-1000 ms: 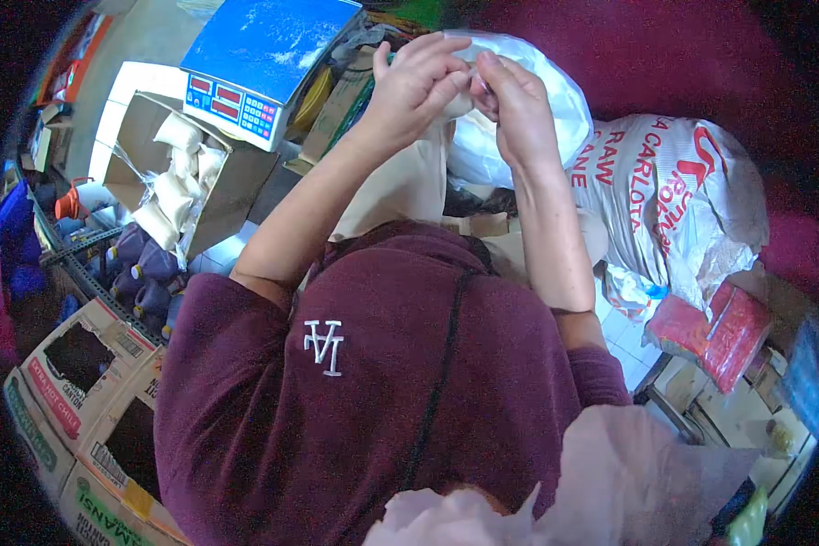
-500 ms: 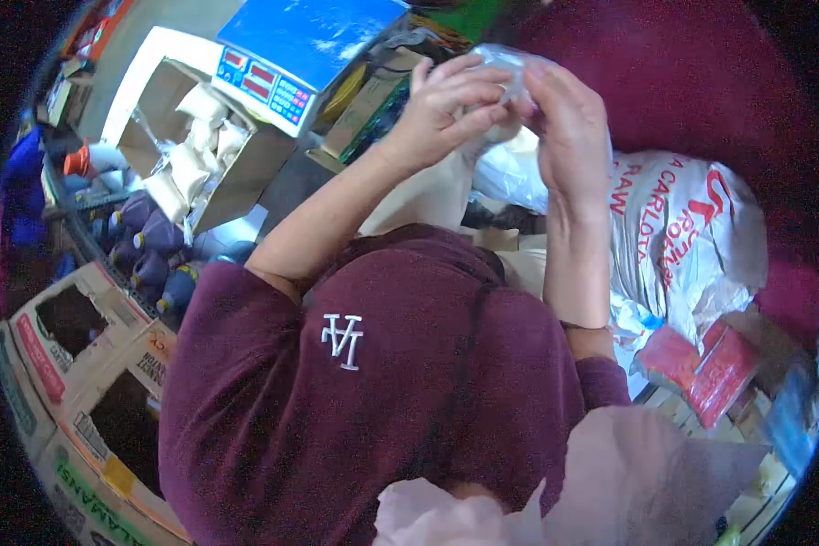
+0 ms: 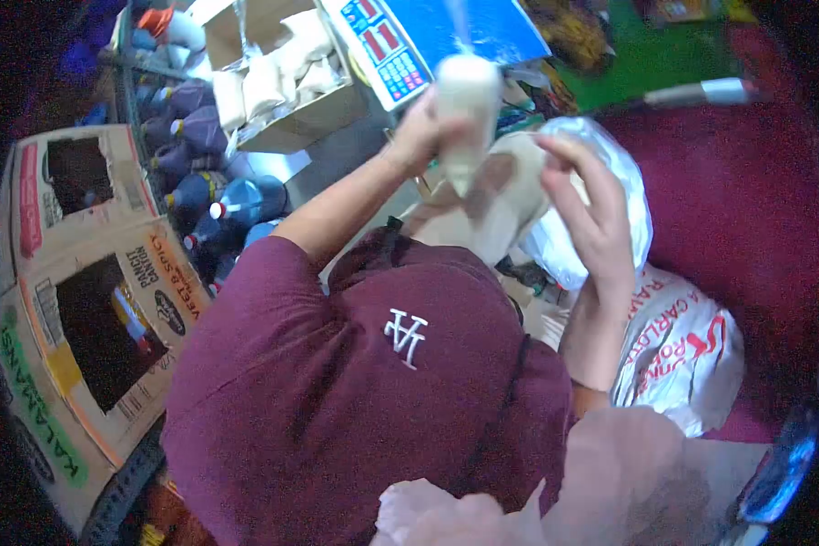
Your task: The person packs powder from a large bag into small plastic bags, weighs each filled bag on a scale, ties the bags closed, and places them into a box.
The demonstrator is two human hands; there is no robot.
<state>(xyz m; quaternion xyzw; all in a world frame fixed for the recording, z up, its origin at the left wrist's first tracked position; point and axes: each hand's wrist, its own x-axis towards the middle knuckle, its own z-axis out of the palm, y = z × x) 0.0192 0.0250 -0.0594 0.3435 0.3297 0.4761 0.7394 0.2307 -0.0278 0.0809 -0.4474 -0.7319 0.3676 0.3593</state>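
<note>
My left hand grips a filled clear plastic bag of off-white contents, smeared by motion, with its loose top pointing up. The bag is in front of the blue-topped digital scale. To the right, my right hand is raised with fingers apart and nothing in it. Behind and beside it is the white plastic sack, with its red-printed lower part near my right forearm. Similar filled bags lie in an open cardboard box left of the scale.
Dark bottles and jugs crowd the left side, with a large blue-tinted bottle nearest my arm. Cut-open cartons stand at far left. Pale crumpled material covers the bottom foreground. A maroon surface spreads at right.
My hands, together at the top of the bag before, have come apart. My left hand has carried the bag left toward the scale; my right hand has let go. The view has turned.
</note>
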